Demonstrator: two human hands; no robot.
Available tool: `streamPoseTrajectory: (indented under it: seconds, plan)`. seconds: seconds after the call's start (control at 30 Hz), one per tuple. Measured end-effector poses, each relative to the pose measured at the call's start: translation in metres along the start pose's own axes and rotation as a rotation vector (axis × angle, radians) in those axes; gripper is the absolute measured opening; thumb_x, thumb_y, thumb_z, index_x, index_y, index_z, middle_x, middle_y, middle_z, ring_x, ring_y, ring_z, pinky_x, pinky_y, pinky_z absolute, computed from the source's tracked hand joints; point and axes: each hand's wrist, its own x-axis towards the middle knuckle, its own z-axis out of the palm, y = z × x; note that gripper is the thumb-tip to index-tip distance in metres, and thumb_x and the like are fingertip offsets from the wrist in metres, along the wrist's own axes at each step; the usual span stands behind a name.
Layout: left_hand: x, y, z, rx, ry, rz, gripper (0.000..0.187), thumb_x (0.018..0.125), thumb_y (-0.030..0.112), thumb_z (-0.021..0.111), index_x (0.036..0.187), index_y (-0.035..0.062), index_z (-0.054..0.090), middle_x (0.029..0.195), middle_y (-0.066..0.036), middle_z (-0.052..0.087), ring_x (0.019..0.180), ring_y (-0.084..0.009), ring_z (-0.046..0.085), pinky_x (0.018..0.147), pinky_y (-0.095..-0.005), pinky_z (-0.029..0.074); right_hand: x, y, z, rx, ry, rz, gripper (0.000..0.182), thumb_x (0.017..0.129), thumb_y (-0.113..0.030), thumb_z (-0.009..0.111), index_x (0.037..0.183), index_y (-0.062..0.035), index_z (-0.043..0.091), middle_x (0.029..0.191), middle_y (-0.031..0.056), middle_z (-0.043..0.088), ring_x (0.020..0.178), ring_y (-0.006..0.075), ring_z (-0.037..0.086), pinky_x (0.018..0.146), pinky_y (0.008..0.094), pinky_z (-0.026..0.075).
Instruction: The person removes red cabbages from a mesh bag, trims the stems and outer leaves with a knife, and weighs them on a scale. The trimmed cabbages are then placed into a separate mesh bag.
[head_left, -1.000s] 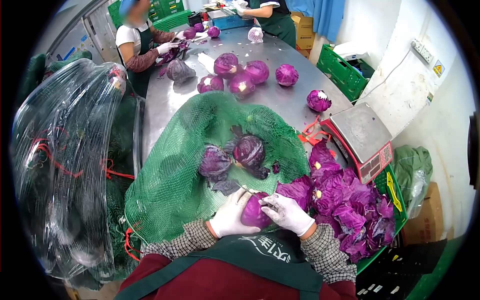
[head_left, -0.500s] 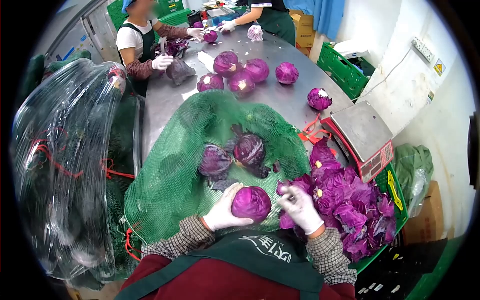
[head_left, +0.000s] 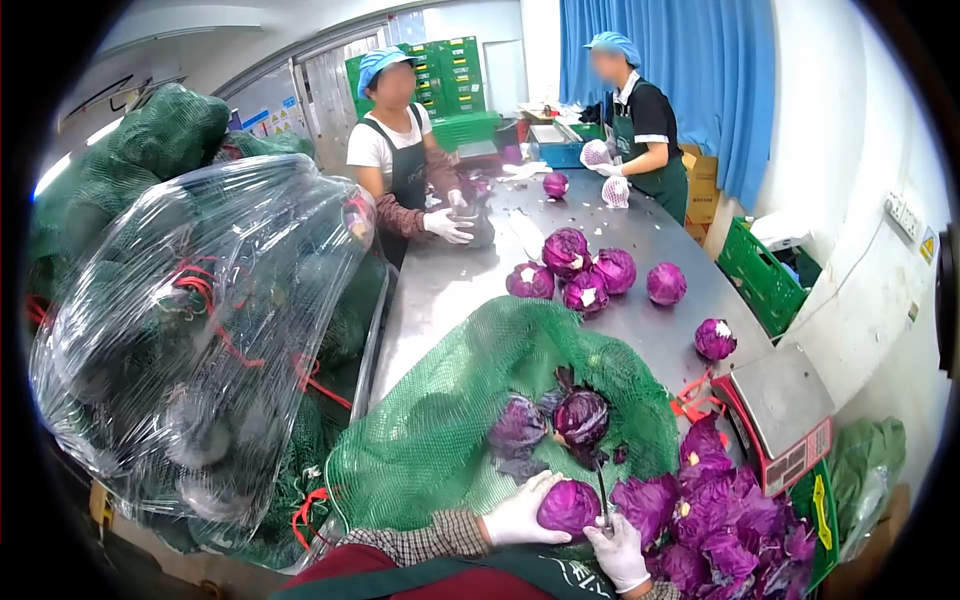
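My left hand [head_left: 518, 516], in a white glove, is closed around the left side of a trimmed purple cabbage [head_left: 568, 509] near the table's front edge. In my gloved right hand [head_left: 619, 556], just right of that cabbage, is a knife [head_left: 602, 490] with its thin dark blade pointing up and away from me. Just beyond, two untrimmed cabbages, a darker one [head_left: 581, 418] and a duller one [head_left: 518, 427], lie at the mouth of a green mesh bag [head_left: 420, 430]. Loose purple leaves [head_left: 735, 530] are heaped right of my right hand.
Several trimmed cabbages [head_left: 614, 270] stand mid-table. A red scale [head_left: 780, 400] sits at the right edge beside a green crate [head_left: 822, 520]. Plastic-wrapped mesh sacks [head_left: 220, 380] are piled at left. Two co-workers, one on the left [head_left: 400, 170] and one farther back [head_left: 645, 140], stand around the table.
My view has tilted up and turned left. My right hand has come closer to the held cabbage, and the knife blade now shows. The left co-worker's hands have come together around a cabbage.
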Motion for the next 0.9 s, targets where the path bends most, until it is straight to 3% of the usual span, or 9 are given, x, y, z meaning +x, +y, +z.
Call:
streamPoseTrajectory:
  seconds: [0.03, 0.2, 0.27, 0.4, 0.47, 0.6, 0.67, 0.73, 0.9]
  plan:
    - [0.000, 0.003, -0.001, 0.010, -0.008, 0.005, 0.111, 0.068, 0.056, 0.078, 0.145, -0.0039, 0.024, 0.147, -0.032, 0.027, 0.141, -0.0430, 0.025, 0.116, -0.0433, 0.026, -0.002, 0.002, -0.003, 0.204, -0.096, 0.216, 0.025, 0.079, -0.015, 0.078, 0.089, -0.0006, 0.059, 0.069, 0.0052, 0.060, 0.053, 0.0123, 0.056, 0.050, 0.0268, 0.045]
    - [0.001, 0.008, 0.003, 0.079, -0.032, 0.011, 0.113, 0.069, 0.058, 0.076, 0.146, -0.0051, 0.023, 0.147, -0.035, 0.025, 0.140, -0.0451, 0.025, 0.116, -0.0438, 0.026, 0.019, -0.042, -0.029, 0.269, -0.196, 0.388, 0.015, 0.084, -0.012, 0.063, 0.082, 0.0020, 0.059, 0.062, 0.0064, 0.063, 0.048, 0.0112, 0.058, 0.045, 0.0262, 0.046]
    - [0.002, 0.001, 0.010, 0.097, 0.037, 0.054, 0.115, 0.066, 0.063, 0.075, 0.145, -0.0047, 0.026, 0.145, -0.036, 0.027, 0.133, -0.0487, 0.035, 0.112, -0.0447, 0.032, 0.029, -0.044, -0.035, 0.358, -0.254, 0.481, 0.012, 0.083, -0.008, 0.060, 0.079, 0.0024, 0.058, 0.060, 0.0065, 0.062, 0.047, 0.0117, 0.057, 0.044, 0.0265, 0.046]
    - [0.000, 0.009, 0.003, 0.064, 0.001, -0.002, 0.113, 0.067, 0.060, 0.076, 0.145, -0.0044, 0.026, 0.147, -0.035, 0.026, 0.136, -0.0471, 0.031, 0.114, -0.0448, 0.030, 0.041, -0.012, -0.017, 0.846, -0.117, 0.570, 0.007, 0.085, -0.003, 0.056, 0.080, 0.0012, 0.054, 0.063, 0.0112, 0.061, 0.044, 0.0149, 0.053, 0.042, 0.0285, 0.048]
    - [0.000, 0.015, -0.001, 0.069, -0.021, -0.002, 0.112, 0.068, 0.057, 0.077, 0.145, -0.0041, 0.026, 0.147, -0.034, 0.026, 0.138, -0.0462, 0.029, 0.114, -0.0451, 0.028, 0.055, 0.003, -0.017, 0.928, -0.143, 0.516, 0.008, 0.088, -0.003, 0.058, 0.086, -0.0012, 0.051, 0.072, 0.0141, 0.064, 0.048, 0.0146, 0.056, 0.043, 0.0286, 0.051]
    - [0.002, 0.007, 0.007, 0.040, 0.030, 0.121, 0.112, 0.065, 0.060, 0.077, 0.146, -0.0007, 0.029, 0.145, -0.037, 0.028, 0.133, -0.0498, 0.034, 0.112, -0.0472, 0.030, 0.087, 0.020, -0.022, 0.987, 0.117, 0.506, 0.008, 0.089, -0.003, 0.053, 0.097, -0.0014, 0.050, 0.081, 0.0142, 0.065, 0.047, 0.0143, 0.053, 0.041, 0.0298, 0.049]
    - [0.004, -0.006, 0.007, -0.013, 0.045, 0.118, 0.108, 0.065, 0.050, 0.083, 0.144, -0.0016, 0.030, 0.145, -0.029, 0.032, 0.135, -0.0417, 0.036, 0.113, -0.0445, 0.032, 0.089, 0.023, -0.037, 0.950, 0.188, 0.450, 0.020, 0.091, -0.009, 0.062, 0.106, 0.0000, 0.053, 0.084, 0.0133, 0.065, 0.050, 0.0113, 0.056, 0.043, 0.0251, 0.049]
    - [0.000, 0.004, -0.018, -0.391, 0.026, -0.125, 0.106, 0.068, 0.056, 0.079, 0.144, -0.0010, 0.031, 0.146, -0.030, 0.032, 0.133, -0.0424, 0.040, 0.111, -0.0465, 0.035, 0.082, 0.013, -0.048, 0.763, 0.181, 0.367, 0.043, 0.090, -0.012, 0.067, 0.126, 0.0025, 0.047, 0.094, 0.0109, 0.065, 0.052, 0.0092, 0.056, 0.044, 0.0213, 0.046]
    - [0.006, -0.024, -0.020, -1.859, -0.154, -0.399, 0.087, 0.079, 0.071, 0.052, 0.145, 0.0173, 0.036, 0.143, -0.015, 0.045, 0.132, -0.0366, 0.043, 0.102, -0.0620, 0.039, 0.032, -0.009, -0.051, 0.809, 0.081, 0.371, 0.040, 0.097, -0.015, 0.056, 0.130, 0.0056, 0.044, 0.098, 0.0147, 0.069, 0.051, 0.0094, 0.055, 0.047, 0.0217, 0.046]
